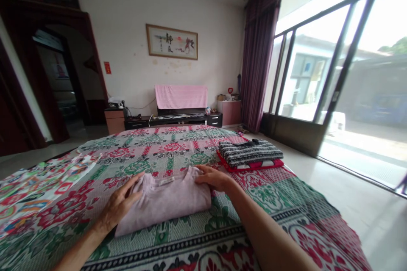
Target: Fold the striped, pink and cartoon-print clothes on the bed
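1. White cloth with multicoloured print (47, 190): spread on red-green-grey floral bedspread (267, 194).
2. Left hand (120, 202): thumb and fingers moderately apart, touching left side of pale pink folded fabric shirt (173, 201), on bedspread; pinch cannot be told.
3. Low black drawer cabinet (215, 120): beyond; contents hidden.
4. Right hand (214, 178): narrow, on shirt's right shoulder; pinch cannot be told.
5. Folded black-and-white striped knit garment (251, 152): atop red patterned cloth (273, 164).

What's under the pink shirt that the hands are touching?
The pink shirt lies on a flowery cloth, which shows around it. The patch right beneath is covered, so nothing there can be seen.
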`<action>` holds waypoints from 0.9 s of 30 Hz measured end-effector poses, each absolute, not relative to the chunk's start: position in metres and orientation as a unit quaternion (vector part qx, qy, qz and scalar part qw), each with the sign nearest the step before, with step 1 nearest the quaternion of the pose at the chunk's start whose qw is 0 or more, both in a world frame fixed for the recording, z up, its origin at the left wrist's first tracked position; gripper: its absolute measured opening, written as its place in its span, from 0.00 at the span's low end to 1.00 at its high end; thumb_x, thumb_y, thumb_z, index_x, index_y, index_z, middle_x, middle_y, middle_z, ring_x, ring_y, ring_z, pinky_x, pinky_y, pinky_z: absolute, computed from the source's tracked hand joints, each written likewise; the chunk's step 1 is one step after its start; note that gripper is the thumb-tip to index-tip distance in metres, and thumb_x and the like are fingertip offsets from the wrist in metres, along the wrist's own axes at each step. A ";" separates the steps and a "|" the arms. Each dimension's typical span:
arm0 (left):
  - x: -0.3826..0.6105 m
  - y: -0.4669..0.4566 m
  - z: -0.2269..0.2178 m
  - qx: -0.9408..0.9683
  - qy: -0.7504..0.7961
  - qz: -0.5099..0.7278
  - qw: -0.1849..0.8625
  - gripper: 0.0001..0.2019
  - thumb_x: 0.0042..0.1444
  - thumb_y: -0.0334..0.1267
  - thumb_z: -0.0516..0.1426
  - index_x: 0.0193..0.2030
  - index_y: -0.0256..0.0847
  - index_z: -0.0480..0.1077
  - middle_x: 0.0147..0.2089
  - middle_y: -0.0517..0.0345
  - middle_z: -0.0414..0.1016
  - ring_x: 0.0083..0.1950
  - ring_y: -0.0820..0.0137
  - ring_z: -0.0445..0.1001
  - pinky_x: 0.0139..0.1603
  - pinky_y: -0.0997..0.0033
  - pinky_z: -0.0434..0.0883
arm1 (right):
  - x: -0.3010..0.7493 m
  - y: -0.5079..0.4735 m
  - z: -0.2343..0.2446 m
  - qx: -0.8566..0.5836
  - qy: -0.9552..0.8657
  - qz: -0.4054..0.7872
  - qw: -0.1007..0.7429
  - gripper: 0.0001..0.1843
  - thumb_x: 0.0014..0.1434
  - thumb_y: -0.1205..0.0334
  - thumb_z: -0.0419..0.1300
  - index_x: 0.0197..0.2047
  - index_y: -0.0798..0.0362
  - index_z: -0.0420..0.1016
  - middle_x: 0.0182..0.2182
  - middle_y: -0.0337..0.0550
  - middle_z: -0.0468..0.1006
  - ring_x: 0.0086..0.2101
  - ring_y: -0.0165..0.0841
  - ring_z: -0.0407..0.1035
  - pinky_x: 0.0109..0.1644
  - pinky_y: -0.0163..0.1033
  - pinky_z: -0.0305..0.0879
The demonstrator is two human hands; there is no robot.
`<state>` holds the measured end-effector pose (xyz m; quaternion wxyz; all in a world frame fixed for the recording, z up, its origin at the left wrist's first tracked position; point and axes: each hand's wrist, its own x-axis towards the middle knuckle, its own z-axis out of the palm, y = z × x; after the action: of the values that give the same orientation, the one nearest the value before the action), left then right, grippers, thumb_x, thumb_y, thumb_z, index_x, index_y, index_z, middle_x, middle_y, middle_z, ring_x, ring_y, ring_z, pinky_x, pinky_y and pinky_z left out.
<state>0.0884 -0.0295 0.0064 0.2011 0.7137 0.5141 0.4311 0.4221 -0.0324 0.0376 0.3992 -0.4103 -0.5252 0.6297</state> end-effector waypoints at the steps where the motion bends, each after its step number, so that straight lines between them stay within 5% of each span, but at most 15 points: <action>1: 0.088 -0.028 0.005 0.725 0.500 0.423 0.213 0.28 0.47 0.45 0.56 0.58 0.44 0.67 0.58 0.57 0.70 0.62 0.61 0.63 0.62 0.65 0.61 | 0.421 -0.032 0.037 -0.412 -0.527 0.618 0.412 0.31 0.34 0.69 0.66 0.47 0.52 0.69 0.31 0.35 0.74 0.30 0.29 0.67 0.35 0.35 0.63; 8: 0.092 -0.023 0.013 0.681 0.500 0.483 0.232 0.34 0.48 0.45 0.57 0.64 0.45 0.59 0.63 0.59 0.63 0.64 0.63 0.62 0.65 0.65 0.57 | 0.407 -0.029 0.043 -0.427 -0.474 0.554 0.534 0.38 0.37 0.65 0.65 0.55 0.52 0.63 0.31 0.36 0.74 0.27 0.28 0.67 0.30 0.34 0.62; 13: 0.135 -0.027 0.055 0.638 0.492 0.526 0.272 0.27 0.47 0.46 0.59 0.56 0.44 0.70 0.58 0.58 0.71 0.60 0.63 0.66 0.63 0.66 0.59 | 0.437 -0.027 0.074 -0.434 -0.473 0.495 0.586 0.36 0.39 0.61 0.66 0.54 0.51 0.63 0.31 0.37 0.74 0.25 0.27 0.67 0.28 0.33 0.63; 17: 0.205 -0.023 0.096 0.574 0.458 0.538 0.414 0.23 0.40 0.45 0.63 0.44 0.35 0.76 0.46 0.50 0.78 0.50 0.61 0.74 0.51 0.67 0.70 | 0.496 -0.030 0.112 -0.483 -0.479 0.427 0.595 0.35 0.40 0.61 0.67 0.54 0.50 0.65 0.32 0.39 0.75 0.24 0.29 0.68 0.26 0.34 0.64; 23: 0.313 -0.009 0.126 0.500 0.348 0.491 0.622 0.33 0.39 0.27 0.63 0.57 0.31 0.67 0.39 0.47 0.78 0.31 0.72 0.75 0.31 0.75 0.71 | 0.586 -0.039 0.146 -0.576 -0.400 0.348 0.623 0.32 0.41 0.63 0.68 0.52 0.55 0.67 0.29 0.41 0.76 0.24 0.32 0.70 0.27 0.39 0.69; 27: 0.365 0.000 0.118 0.515 0.336 0.463 0.638 0.37 0.36 0.19 0.56 0.59 0.30 0.64 0.46 0.46 0.76 0.31 0.76 0.73 0.28 0.80 0.69 | 0.635 -0.033 0.143 -0.632 -0.356 0.284 0.627 0.35 0.40 0.65 0.69 0.53 0.58 0.67 0.32 0.46 0.77 0.25 0.33 0.71 0.27 0.39 0.69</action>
<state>0.3653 -0.0002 0.1183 0.6382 0.5152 0.3364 0.4626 0.6351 -0.0333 0.1427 0.6270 -0.6321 -0.3560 0.2838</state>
